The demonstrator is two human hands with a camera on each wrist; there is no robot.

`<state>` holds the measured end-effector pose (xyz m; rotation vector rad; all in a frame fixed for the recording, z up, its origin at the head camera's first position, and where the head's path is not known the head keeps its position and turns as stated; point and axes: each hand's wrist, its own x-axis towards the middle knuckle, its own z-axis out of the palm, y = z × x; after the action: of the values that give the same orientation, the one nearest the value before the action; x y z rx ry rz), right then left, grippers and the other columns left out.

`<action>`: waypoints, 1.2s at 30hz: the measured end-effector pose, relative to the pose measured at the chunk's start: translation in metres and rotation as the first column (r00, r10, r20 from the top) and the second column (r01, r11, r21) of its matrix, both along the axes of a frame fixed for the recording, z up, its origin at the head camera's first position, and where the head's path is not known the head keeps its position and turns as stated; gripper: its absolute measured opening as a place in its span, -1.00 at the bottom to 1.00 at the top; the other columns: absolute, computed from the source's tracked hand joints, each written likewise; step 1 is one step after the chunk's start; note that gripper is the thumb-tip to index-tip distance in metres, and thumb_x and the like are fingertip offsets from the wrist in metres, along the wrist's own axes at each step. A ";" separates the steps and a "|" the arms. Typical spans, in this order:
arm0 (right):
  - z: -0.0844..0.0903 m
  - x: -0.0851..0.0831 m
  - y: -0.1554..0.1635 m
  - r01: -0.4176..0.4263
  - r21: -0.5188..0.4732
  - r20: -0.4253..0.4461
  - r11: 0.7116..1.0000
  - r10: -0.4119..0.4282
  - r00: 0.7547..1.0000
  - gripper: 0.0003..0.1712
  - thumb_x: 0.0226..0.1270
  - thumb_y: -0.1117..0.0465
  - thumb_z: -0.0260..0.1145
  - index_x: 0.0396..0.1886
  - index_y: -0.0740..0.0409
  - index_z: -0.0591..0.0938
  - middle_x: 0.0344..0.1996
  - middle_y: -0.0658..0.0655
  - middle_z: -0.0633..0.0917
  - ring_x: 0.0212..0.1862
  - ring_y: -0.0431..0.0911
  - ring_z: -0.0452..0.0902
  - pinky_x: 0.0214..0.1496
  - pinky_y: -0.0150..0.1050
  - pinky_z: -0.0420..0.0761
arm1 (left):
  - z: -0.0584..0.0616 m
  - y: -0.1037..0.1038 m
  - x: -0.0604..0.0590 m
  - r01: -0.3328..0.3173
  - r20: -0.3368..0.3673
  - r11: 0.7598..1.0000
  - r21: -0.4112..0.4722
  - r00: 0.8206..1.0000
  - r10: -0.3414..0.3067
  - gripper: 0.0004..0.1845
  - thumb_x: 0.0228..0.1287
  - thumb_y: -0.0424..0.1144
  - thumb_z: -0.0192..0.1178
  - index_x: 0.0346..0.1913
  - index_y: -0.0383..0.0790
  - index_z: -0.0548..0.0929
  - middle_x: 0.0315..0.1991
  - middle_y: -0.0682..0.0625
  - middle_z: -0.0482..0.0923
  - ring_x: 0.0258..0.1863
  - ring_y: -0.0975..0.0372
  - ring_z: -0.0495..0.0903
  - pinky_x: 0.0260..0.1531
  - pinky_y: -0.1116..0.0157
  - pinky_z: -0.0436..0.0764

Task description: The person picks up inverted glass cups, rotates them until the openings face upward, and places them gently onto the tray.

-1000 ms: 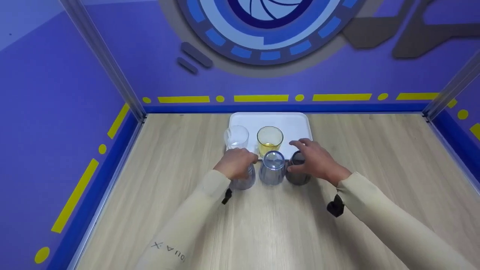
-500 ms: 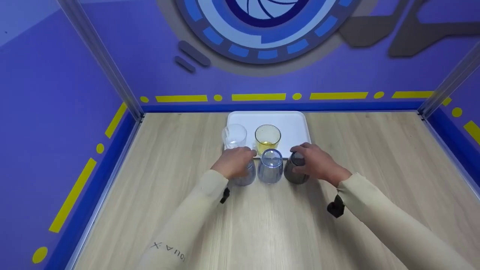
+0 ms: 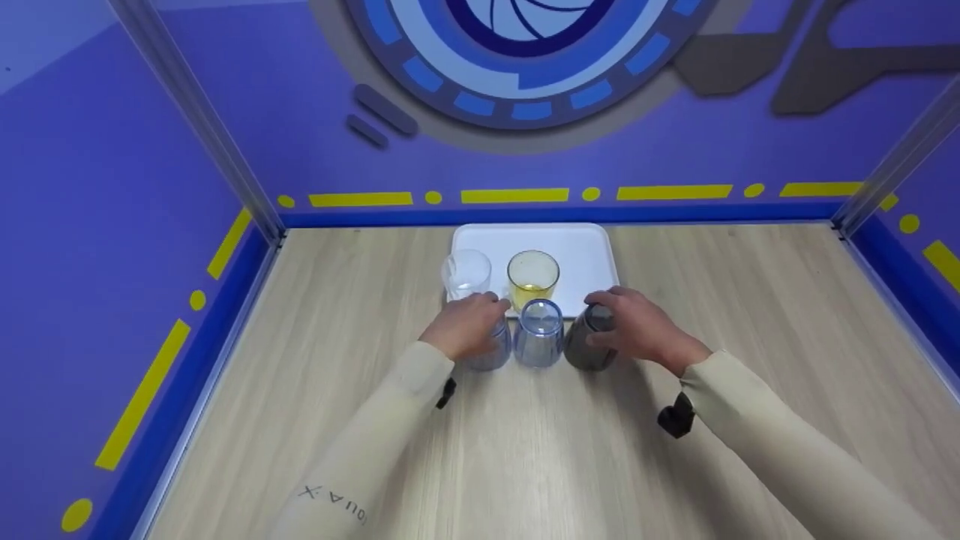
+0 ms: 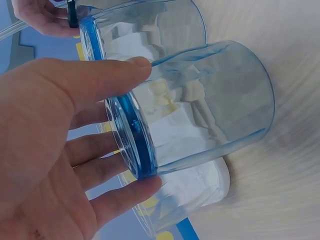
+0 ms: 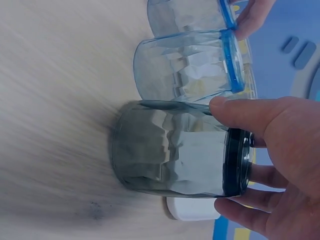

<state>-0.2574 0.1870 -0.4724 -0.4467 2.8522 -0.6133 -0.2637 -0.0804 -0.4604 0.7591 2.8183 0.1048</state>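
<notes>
Here the left hand (image 3: pixel 466 328) grasps the left blue cup (image 4: pixel 200 115) and the right hand (image 3: pixel 637 328) the grey cup (image 5: pixel 172 155) — both inverted on the worktop (image 3: pixel 525 450), at 6 o'clock of the tray (image 3: pixel 581 247) — so the gripping step looks done, and lifting likely calls for a firm hold.

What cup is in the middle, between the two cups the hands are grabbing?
An upside-down blue cup stands between the left hand's blue cup and the right hand's grey cup, head view.
</notes>
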 end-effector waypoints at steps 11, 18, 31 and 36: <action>0.004 0.004 0.011 0.087 -0.056 0.033 0.995 -0.085 0.996 -0.28 0.15 0.04 0.45 0.29 0.14 0.46 0.18 0.23 0.54 0.15 0.09 0.49 0.18 0.07 0.56 | 0.005 -0.001 0.004 0.027 -0.015 0.999 -0.022 1.000 -0.027 -0.43 0.26 -0.02 0.28 0.29 -0.11 0.46 0.15 -0.07 0.55 0.10 0.15 0.56 0.12 0.18 0.59; 0.006 0.006 0.021 0.094 -0.109 0.024 0.990 -0.092 0.996 -0.25 0.17 -0.09 0.42 0.29 0.16 0.47 0.10 0.21 0.59 0.03 0.06 0.47 0.12 0.04 0.56 | 0.007 -0.002 0.006 0.033 -0.050 0.999 0.011 0.998 -0.032 -0.38 0.26 0.04 0.26 0.33 -0.09 0.42 0.28 -0.04 0.46 0.24 0.13 0.48 0.27 0.14 0.48; 0.008 0.009 0.032 0.136 -0.149 0.046 0.979 -0.131 0.990 -0.19 0.19 -0.27 0.32 0.30 0.13 0.45 0.14 0.20 0.57 0.05 0.05 0.45 0.17 0.07 0.54 | 0.011 0.002 0.010 0.013 -0.024 0.996 0.090 1.000 -0.011 -0.13 0.16 0.24 0.26 0.46 -0.02 0.23 0.43 0.02 0.29 0.40 0.15 0.31 0.39 0.12 0.32; 0.005 0.010 0.034 0.126 -0.166 0.000 0.978 -0.127 0.992 -0.27 0.20 -0.26 0.31 0.19 0.14 0.53 0.01 0.18 0.63 -0.04 0.02 0.50 0.03 0.00 0.59 | 0.011 0.003 0.013 0.030 -0.058 0.992 0.125 0.998 -0.023 -0.13 0.17 0.27 0.22 0.47 0.00 0.21 0.42 0.04 0.30 0.39 0.17 0.32 0.40 0.12 0.31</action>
<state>-0.2476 0.2206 -0.4672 -0.2949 2.8677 -0.8782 -0.2510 -0.0773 -0.4493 0.8391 2.8758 0.2627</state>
